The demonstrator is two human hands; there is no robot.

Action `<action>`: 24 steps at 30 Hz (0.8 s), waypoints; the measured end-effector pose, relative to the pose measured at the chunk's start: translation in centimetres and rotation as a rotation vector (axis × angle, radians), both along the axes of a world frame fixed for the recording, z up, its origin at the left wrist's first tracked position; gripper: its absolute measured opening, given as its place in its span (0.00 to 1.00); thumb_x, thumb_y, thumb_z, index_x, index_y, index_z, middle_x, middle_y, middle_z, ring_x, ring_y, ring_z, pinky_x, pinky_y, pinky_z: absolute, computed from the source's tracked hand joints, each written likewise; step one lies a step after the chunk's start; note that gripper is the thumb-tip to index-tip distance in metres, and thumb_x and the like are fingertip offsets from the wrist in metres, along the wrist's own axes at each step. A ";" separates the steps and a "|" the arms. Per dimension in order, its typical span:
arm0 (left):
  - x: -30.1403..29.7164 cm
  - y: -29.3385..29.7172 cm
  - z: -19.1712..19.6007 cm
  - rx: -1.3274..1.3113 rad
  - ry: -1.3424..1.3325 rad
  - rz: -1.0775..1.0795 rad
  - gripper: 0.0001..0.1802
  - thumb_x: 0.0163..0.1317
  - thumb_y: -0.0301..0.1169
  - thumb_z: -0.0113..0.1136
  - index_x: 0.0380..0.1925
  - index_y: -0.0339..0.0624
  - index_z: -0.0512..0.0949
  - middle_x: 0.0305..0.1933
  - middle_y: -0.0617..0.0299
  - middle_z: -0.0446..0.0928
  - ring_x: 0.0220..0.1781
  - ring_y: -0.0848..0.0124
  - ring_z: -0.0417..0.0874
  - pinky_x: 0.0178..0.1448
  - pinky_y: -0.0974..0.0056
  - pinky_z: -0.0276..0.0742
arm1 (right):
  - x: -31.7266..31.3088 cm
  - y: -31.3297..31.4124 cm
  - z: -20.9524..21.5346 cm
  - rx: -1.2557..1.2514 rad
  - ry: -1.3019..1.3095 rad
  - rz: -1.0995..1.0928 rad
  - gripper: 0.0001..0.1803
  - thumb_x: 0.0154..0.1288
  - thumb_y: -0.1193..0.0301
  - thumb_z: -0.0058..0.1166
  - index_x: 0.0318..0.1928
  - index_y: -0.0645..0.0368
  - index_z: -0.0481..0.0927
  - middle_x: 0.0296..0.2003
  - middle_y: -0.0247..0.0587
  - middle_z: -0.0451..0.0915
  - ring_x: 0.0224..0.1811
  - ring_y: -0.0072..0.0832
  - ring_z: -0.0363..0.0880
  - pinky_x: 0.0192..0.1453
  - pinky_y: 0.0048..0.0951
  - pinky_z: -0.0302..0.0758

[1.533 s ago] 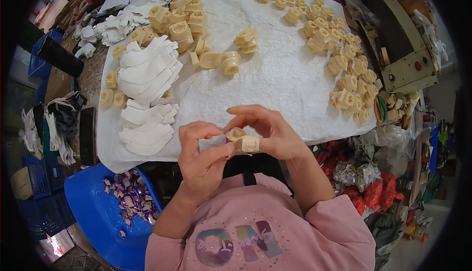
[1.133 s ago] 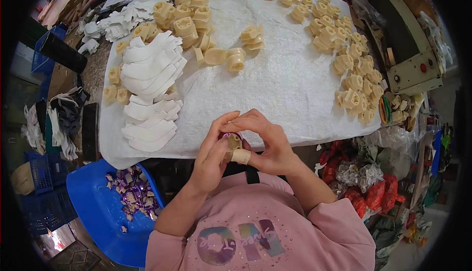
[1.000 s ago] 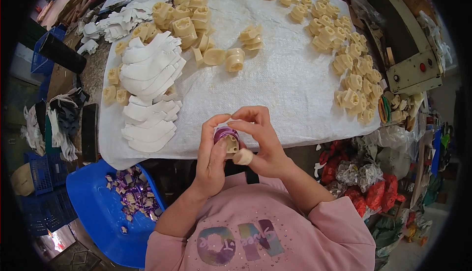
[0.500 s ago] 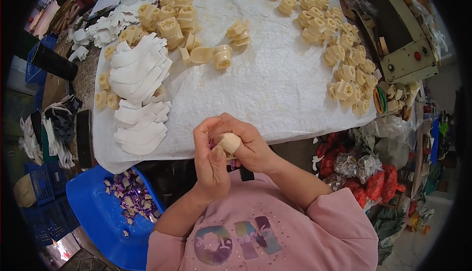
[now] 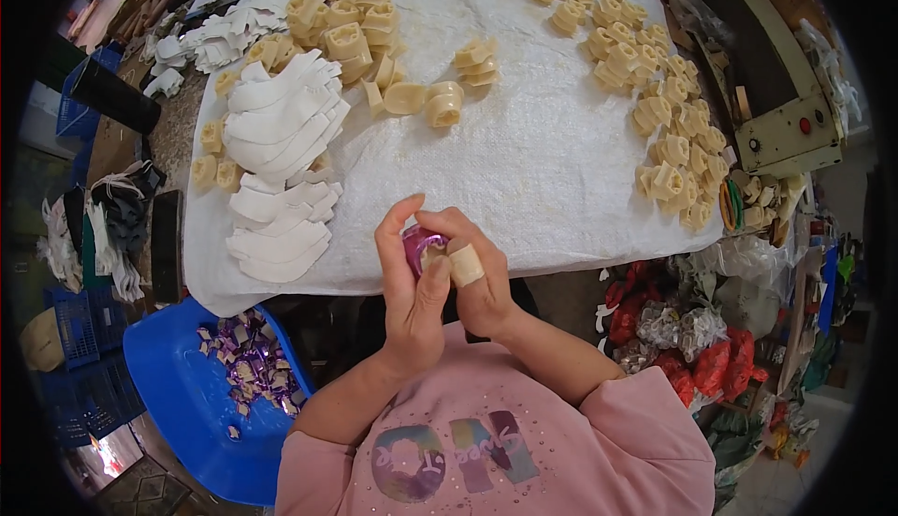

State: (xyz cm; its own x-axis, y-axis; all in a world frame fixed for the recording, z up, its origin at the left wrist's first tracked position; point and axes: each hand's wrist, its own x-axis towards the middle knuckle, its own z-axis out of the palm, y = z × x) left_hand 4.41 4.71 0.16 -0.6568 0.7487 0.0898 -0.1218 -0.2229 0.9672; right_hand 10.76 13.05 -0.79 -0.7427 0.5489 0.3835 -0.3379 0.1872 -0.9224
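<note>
Both hands meet in front of my chest, just past the table's near edge. Between them is a small shiny purple piece point(image 5: 412, 239) with a cream-coloured part showing; its exact kind I cannot make out. My left hand point(image 5: 410, 301) is curled around its left side, with the thumb pressed toward the middle. My right hand point(image 5: 486, 296) closes on it from the right. A cream band point(image 5: 466, 265) sits on the right thumb, apparently wrapped around it. The fingers hide much of the purple piece.
The table bears a white woven sheet point(image 5: 449, 170). Stacked white curved cut pieces point(image 5: 281, 123) lie left; cream hollow moulded pieces point(image 5: 351, 48) stand behind them, with more cream pieces point(image 5: 673, 142) along the right. A blue basin point(image 5: 168, 366) at lower left contains purple-and-cream scraps point(image 5: 248, 357).
My hands have turned and opened up slightly, so the purple piece shows more. The right thumb has shifted rightward. The table appears moved a little right in the view.
</note>
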 end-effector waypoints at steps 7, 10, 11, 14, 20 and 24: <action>-1.8 -0.4 0.6 0.218 -0.283 -0.170 0.41 0.70 0.54 0.37 0.69 0.35 0.39 0.45 0.54 0.72 0.36 0.72 0.74 0.41 0.68 0.73 | 0.2 1.6 1.0 -0.206 -0.166 0.033 0.20 0.71 0.63 0.43 0.55 0.63 0.72 0.37 0.40 0.72 0.34 0.28 0.71 0.36 0.28 0.71; -1.7 -0.8 -0.2 -0.023 0.268 -0.062 0.46 0.67 0.60 0.35 0.68 0.31 0.40 0.45 0.49 0.72 0.36 0.67 0.77 0.41 0.65 0.75 | 0.8 2.9 2.9 0.266 -0.320 -0.056 0.19 0.66 0.60 0.51 0.49 0.63 0.75 0.31 0.40 0.72 0.30 0.30 0.72 0.35 0.29 0.72; -2.0 -0.8 -0.4 -0.023 0.274 -0.055 0.46 0.67 0.60 0.35 0.68 0.31 0.40 0.45 0.49 0.72 0.36 0.67 0.77 0.41 0.65 0.75 | 0.8 3.1 3.6 0.507 -0.511 -0.019 0.19 0.62 0.61 0.57 0.45 0.64 0.76 0.29 0.43 0.73 0.31 0.35 0.74 0.36 0.32 0.74; -2.4 -0.7 -0.4 -0.027 0.700 -0.035 0.47 0.66 0.59 0.41 0.67 0.28 0.43 0.46 0.43 0.72 0.41 0.61 0.79 0.45 0.60 0.76 | 0.6 3.4 3.4 0.348 -0.517 0.071 0.17 0.60 0.62 0.57 0.41 0.64 0.76 0.27 0.45 0.74 0.31 0.38 0.76 0.37 0.33 0.73; -2.7 -1.6 -0.1 -0.107 0.318 -0.066 0.34 0.53 0.30 0.69 0.58 0.34 0.65 0.44 0.51 0.74 0.41 0.66 0.79 0.41 0.65 0.76 | 0.6 3.0 2.7 0.002 -0.289 0.125 0.13 0.65 0.65 0.51 0.39 0.65 0.76 0.28 0.40 0.75 0.33 0.29 0.76 0.38 0.29 0.72; -3.1 -2.0 2.7 -0.209 0.496 -0.043 0.24 0.49 0.21 0.66 0.48 0.34 0.73 0.39 0.60 0.71 0.38 0.72 0.76 0.39 0.72 0.74 | -0.1 3.7 1.7 -0.602 -0.322 0.322 0.12 0.67 0.65 0.50 0.35 0.63 0.75 0.26 0.32 0.73 0.31 0.18 0.72 0.37 0.24 0.70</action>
